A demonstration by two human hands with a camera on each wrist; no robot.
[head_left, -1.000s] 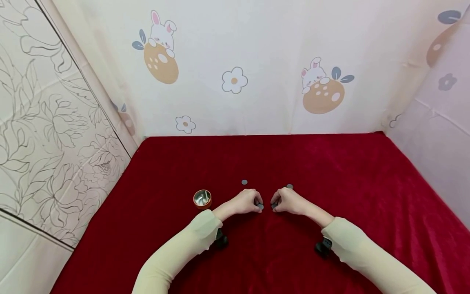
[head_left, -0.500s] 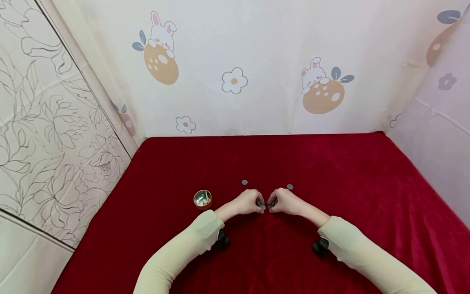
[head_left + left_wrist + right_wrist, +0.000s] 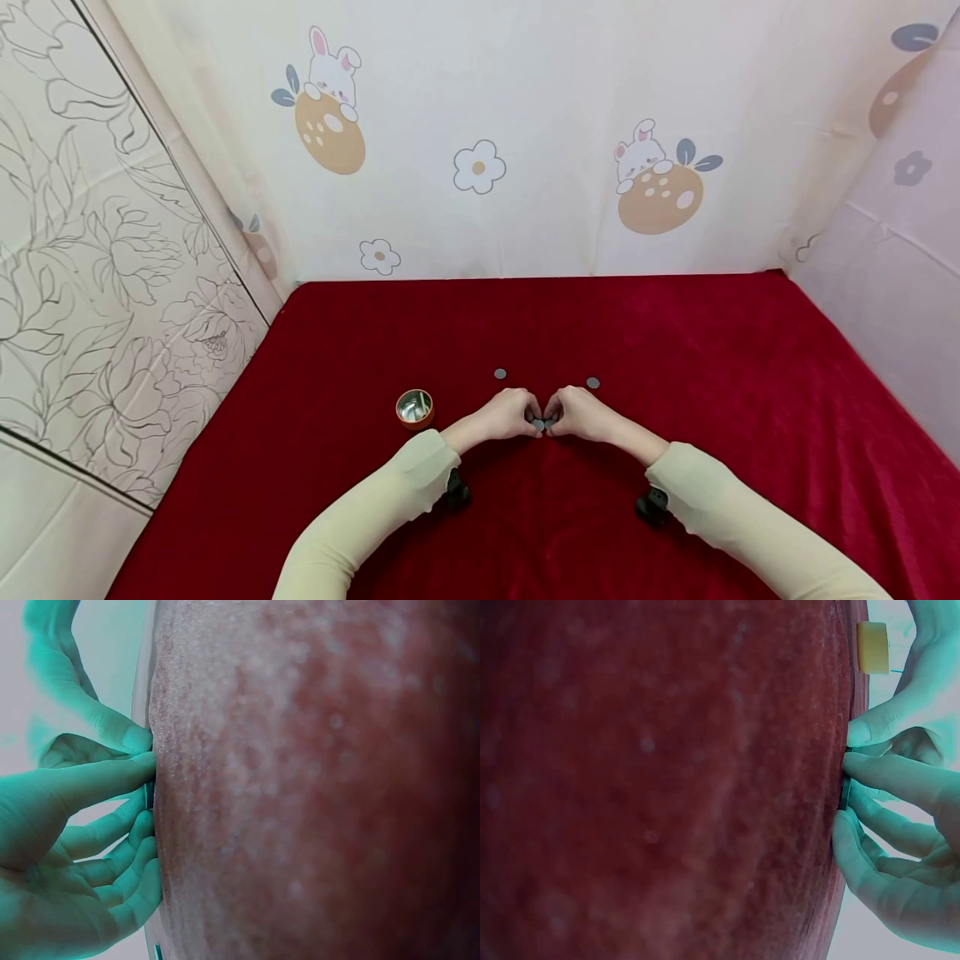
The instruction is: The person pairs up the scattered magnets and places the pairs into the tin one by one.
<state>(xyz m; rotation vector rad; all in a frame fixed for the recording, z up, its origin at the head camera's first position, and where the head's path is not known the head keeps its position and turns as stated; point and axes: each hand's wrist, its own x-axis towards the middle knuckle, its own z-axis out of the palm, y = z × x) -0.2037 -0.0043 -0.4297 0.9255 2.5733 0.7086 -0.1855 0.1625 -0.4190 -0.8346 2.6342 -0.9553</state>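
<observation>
My left hand (image 3: 508,414) and right hand (image 3: 583,414) meet near the middle of the red cloth, fingertips very close or touching. A small grey disc (image 3: 538,425) is pinched between the left thumb and fingers. Another grey disc (image 3: 551,424) is in the right hand's pinch, right beside the first. In the right wrist view, the right hand (image 3: 907,825) holds a thin dark disc edge (image 3: 845,793) low at the cloth. The left wrist view has the left hand (image 3: 67,825) gripping a similar edge (image 3: 149,795). Fingers hide most of both discs.
Two more grey discs lie beyond the hands, a left one (image 3: 500,374) and a right one (image 3: 593,383). An orange bowl (image 3: 415,422) with a shiny inside and something pale in it stands left of the left hand. Printed curtains border the red cloth (image 3: 675,333).
My right hand has slid left with its disc, and the left hand slightly right with its own. The gap between the two discs has nearly closed. Bowl and far discs stay put.
</observation>
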